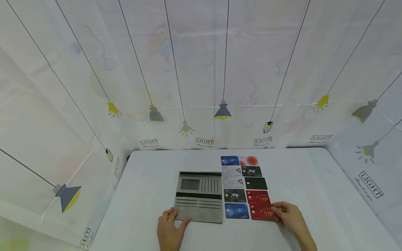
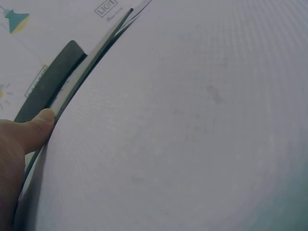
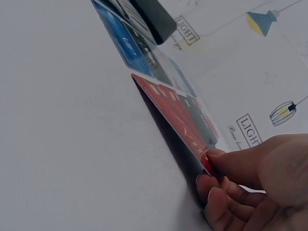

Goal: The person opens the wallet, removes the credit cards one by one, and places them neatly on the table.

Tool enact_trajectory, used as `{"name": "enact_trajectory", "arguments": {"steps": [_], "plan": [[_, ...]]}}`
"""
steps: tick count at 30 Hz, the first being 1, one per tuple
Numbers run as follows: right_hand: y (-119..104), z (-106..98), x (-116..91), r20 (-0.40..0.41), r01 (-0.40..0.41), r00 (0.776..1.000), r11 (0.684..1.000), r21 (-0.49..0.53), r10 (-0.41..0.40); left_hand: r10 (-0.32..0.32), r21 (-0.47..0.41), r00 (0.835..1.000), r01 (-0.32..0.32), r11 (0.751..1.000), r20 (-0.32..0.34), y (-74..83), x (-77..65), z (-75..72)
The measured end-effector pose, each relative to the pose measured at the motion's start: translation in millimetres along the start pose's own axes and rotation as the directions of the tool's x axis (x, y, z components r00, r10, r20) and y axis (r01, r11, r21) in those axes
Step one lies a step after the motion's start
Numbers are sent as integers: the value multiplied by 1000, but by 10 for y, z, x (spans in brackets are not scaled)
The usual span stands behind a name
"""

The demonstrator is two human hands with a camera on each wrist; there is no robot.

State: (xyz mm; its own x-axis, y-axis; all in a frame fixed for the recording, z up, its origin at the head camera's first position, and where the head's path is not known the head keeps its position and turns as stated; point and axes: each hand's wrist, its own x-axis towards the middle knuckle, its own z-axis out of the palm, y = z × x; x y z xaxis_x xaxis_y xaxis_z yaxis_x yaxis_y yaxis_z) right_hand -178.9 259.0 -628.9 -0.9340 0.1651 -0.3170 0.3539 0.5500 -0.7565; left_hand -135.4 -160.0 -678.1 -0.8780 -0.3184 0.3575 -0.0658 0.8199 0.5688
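Observation:
My right hand (image 1: pixel 291 219) pinches the right edge of the nearest red VIP card (image 1: pixel 261 212) between thumb and fingers. In the right wrist view that card (image 3: pixel 175 122) is tilted, its held edge raised off the table. A grey wallet (image 1: pixel 204 212) with card slots and a clear window lies spread open left of the cards. At its lower left corner rests my left hand (image 1: pixel 171 228), thumb along the near edge and fingers at the left side. The left wrist view shows the thumb (image 2: pixel 41 126) against the wallet's edge (image 2: pixel 72 89); the other fingers are hidden there.
Two columns of cards stand right of the wallet: a blue card (image 1: pixel 237 211), a dark Vip card (image 1: pixel 235 196), a white card (image 1: pixel 232 183), a black card (image 1: pixel 255 183) and another red card (image 1: pixel 257 197) among them. A white table (image 1: pixel 314 181) carries everything, with a lamp-printed curtain (image 1: pixel 194 69) behind.

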Motion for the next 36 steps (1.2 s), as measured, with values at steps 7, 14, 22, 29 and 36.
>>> {"name": "enact_trajectory", "arguments": {"steps": [7, 14, 22, 29, 36], "plan": [[-71, 67, -17, -64, 59, 996, 988, -144, -69, -3, -9, 1000, 3, 1000, 1, -4, -2, 7], [-103, 105, -28, -93, 74, 991, 974, -216, -96, -28, -13, 999, 28, 1000, 16, 21, 0, -15], [-177, 149, 9, -151, 83, 981, 965, -248, -123, -23, -11, 1000, 23, 1000, 9, 13, 2, -8], [-218, 293, 201, -247, 262, 887, 864, -431, -391, -29, -18, 999, 30, 999, 12, 13, 7, -4], [-255, 373, 284, -150, 265, 904, 800, -539, -400, -29, -7, 1000, 29, 1000, 10, 9, 1, 0]]}}
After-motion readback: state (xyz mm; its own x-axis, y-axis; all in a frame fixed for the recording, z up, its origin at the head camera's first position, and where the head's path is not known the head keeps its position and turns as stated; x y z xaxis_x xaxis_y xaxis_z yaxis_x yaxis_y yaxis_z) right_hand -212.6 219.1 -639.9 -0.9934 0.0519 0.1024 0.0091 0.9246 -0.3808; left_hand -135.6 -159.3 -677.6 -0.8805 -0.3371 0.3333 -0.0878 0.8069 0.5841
